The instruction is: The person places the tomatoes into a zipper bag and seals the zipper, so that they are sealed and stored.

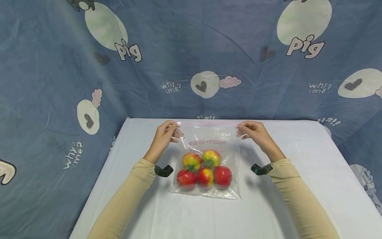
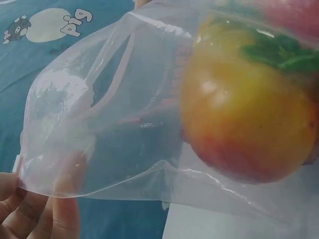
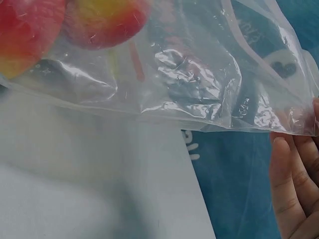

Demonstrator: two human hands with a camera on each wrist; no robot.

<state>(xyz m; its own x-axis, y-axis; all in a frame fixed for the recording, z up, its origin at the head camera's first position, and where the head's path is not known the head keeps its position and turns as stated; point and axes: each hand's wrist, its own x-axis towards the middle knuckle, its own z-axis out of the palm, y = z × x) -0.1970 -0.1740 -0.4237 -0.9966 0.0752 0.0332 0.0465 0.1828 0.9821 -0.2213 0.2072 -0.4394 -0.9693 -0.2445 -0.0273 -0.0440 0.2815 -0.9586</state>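
A clear plastic zip bag (image 1: 213, 133) hangs upright between both hands, its pink-edged top stretched wide. Several round red and yellow fruits (image 1: 222, 176), some with green leaves, sit grouped in its lower half. At the top left corner, beside the white slider (image 1: 178, 123), my left hand (image 1: 165, 132) pinches the bag's edge between thumb and fingers. The opposite top corner is pinched by my right hand (image 1: 255, 133). Some fingertips of each hand show through the film. In the left wrist view, one yellow-orange fruit (image 2: 244, 109) fills much of the bag close to the camera.
A white-covered table (image 1: 301, 159) lies beneath the bag and forearms. Behind it and at the sides hangs a blue printed cloth (image 1: 155, 43). Each wrist carries a dark band, such as the left wristband (image 1: 163, 171).
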